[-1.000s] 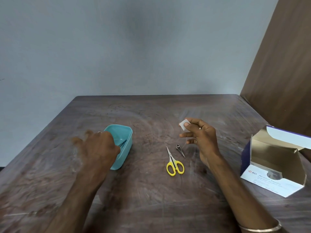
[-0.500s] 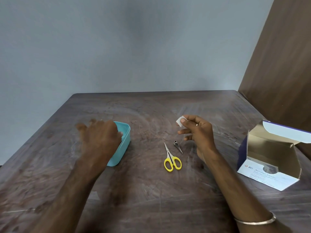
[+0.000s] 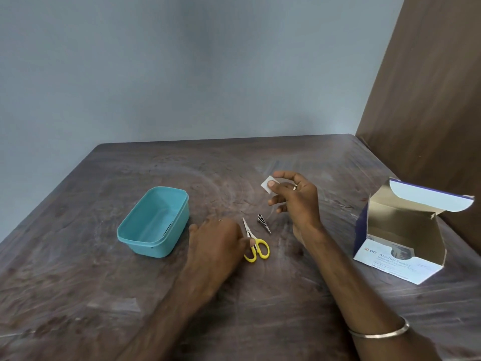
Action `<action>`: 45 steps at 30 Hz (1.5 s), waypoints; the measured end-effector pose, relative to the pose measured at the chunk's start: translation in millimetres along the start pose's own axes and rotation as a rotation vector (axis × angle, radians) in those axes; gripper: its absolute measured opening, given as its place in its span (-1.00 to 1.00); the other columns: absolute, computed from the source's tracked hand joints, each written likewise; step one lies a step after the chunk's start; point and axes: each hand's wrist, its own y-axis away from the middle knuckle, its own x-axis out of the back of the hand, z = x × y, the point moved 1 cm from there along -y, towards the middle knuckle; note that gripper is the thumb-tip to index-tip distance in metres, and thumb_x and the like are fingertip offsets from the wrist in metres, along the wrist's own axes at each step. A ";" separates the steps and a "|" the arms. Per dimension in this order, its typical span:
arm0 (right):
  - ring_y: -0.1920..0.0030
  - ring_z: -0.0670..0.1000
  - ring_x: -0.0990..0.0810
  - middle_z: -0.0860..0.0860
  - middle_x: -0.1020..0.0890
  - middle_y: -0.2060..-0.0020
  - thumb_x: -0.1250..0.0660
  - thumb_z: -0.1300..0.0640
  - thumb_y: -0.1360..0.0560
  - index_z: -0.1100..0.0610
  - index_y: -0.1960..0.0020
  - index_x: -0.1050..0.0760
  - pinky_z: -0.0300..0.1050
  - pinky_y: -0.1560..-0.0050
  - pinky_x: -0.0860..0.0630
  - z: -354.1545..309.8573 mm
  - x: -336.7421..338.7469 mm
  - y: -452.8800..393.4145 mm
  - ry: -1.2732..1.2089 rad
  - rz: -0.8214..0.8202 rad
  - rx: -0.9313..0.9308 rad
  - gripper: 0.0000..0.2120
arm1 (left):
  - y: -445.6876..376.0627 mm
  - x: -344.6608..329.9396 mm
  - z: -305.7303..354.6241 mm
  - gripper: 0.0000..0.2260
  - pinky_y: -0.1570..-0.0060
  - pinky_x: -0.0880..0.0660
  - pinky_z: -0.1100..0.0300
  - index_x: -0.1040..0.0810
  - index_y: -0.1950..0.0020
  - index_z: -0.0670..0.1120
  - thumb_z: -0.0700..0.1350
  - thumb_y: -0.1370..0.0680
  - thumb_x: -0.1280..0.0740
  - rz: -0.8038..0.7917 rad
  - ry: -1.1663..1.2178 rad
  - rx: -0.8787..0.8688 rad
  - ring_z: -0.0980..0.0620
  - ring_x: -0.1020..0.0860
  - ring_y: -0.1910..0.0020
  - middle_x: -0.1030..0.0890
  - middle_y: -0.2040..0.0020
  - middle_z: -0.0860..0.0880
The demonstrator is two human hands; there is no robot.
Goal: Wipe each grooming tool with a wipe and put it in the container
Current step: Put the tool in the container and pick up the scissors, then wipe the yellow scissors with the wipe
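Observation:
Small scissors (image 3: 256, 247) with yellow handles lie flat on the dark wooden table (image 3: 260, 295). My left hand (image 3: 217, 243) rests against their left side, its thumb tip on a handle loop; the other fingers are hidden beneath it. A small metal grooming tool (image 3: 263, 223) lies just right of the scissor blades. My right hand (image 3: 296, 199) hovers above it and pinches a small white wipe (image 3: 266, 185) between thumb and forefinger. The teal container (image 3: 135, 238) stands to the left, with a thin metal tool (image 3: 169, 226) inside along its right wall.
An open white and blue box of alcohol swabs (image 3: 398, 259) stands at the right, its lid flap up. A brown panel (image 3: 429, 100) rises behind it. The grey wall (image 3: 182, 74) lies beyond the table's far edge.
My left hand has left the teal container and moved right to the scissors' handles. My right hand still holds the wipe in about the same place.

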 end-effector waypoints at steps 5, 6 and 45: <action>0.48 0.03 -0.60 0.12 -0.73 0.21 -0.45 0.31 -0.48 0.11 -0.05 -0.59 -0.19 0.52 -0.40 -0.5 0.3 0.2 0.010 0.002 0.020 -0.80 | 0.1 -1.8 -3.3 -0.74 -0.15 -0.46 0.00 -0.69 0.04 0.03 0.18 -0.50 -0.38 0.007 0.070 0.003 0.01 -0.57 -0.09 -0.68 0.02 0.05; 0.47 0.03 -0.61 0.15 -0.73 0.20 -0.44 0.32 -0.48 0.12 -0.05 -0.58 -0.19 0.52 -0.40 -0.3 0.5 0.2 0.012 0.001 0.023 -0.81 | 0.0 -1.6 -3.2 -0.74 -0.15 -0.46 0.01 -0.69 0.04 0.03 0.19 -0.48 -0.40 0.002 0.074 0.004 0.02 -0.57 -0.07 -0.68 0.03 0.05; 0.35 0.05 -0.67 0.18 -0.73 0.22 -0.41 0.48 -0.43 0.27 -0.12 -0.66 -0.09 0.28 -0.65 3.2 -9.9 5.4 -0.036 -0.310 -0.028 -0.70 | -52.5 -11.0 -14.0 -0.90 0.43 -0.42 0.21 -0.72 0.02 -0.07 -0.09 -0.52 -0.45 0.216 1.330 0.046 0.21 -0.35 0.53 -0.49 0.51 0.17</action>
